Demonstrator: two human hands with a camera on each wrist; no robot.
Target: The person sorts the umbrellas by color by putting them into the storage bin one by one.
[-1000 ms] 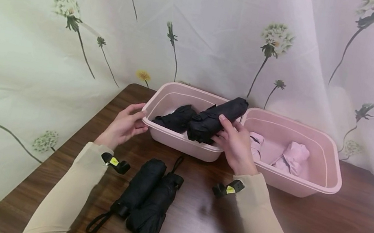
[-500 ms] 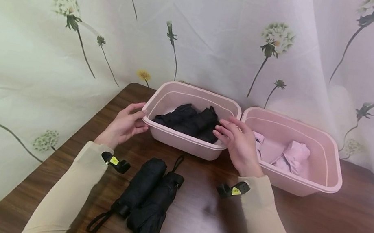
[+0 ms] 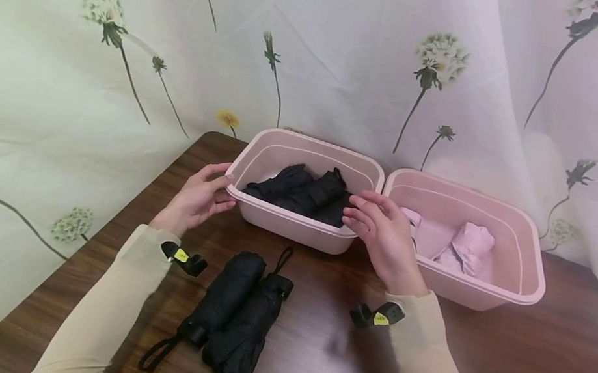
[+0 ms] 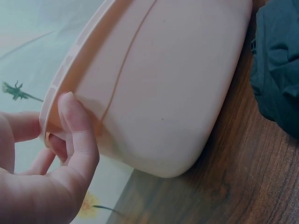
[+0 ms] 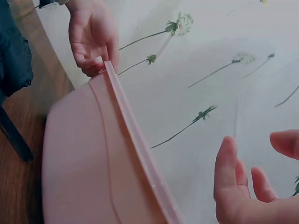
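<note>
At its left end, the left pink plastic bin (image 3: pixel 292 228) has its rim pinched between the thumb and fingers of my left hand (image 3: pixel 196 199); the left wrist view shows this hand (image 4: pixel 60 154) on the rim up close. Black folded umbrellas (image 3: pixel 312 195) lie inside that bin, partly hidden by its front wall. My right hand (image 3: pixel 380 233) hovers by the bin's right front corner, fingers loosely bent, holding nothing. The right wrist view also shows these fingers (image 5: pixel 243 191) apart from the bin. Two more black folded umbrellas (image 3: pixel 227 293) (image 3: pixel 245 329) lie side by side on the table.
A second pink bin (image 3: pixel 494 298) stands to the right, close beside the first. Inside it are pink folded cloth bundles (image 3: pixel 467 247), one partly hidden by my right hand. Behind the brown wooden table (image 3: pixel 317 361) hangs a flower-printed curtain (image 3: pixel 345 49).
My right hand has lowered a black folded umbrella into the left bin and let go of it, then drawn back slightly to the right. My left hand has stayed on the rim.
</note>
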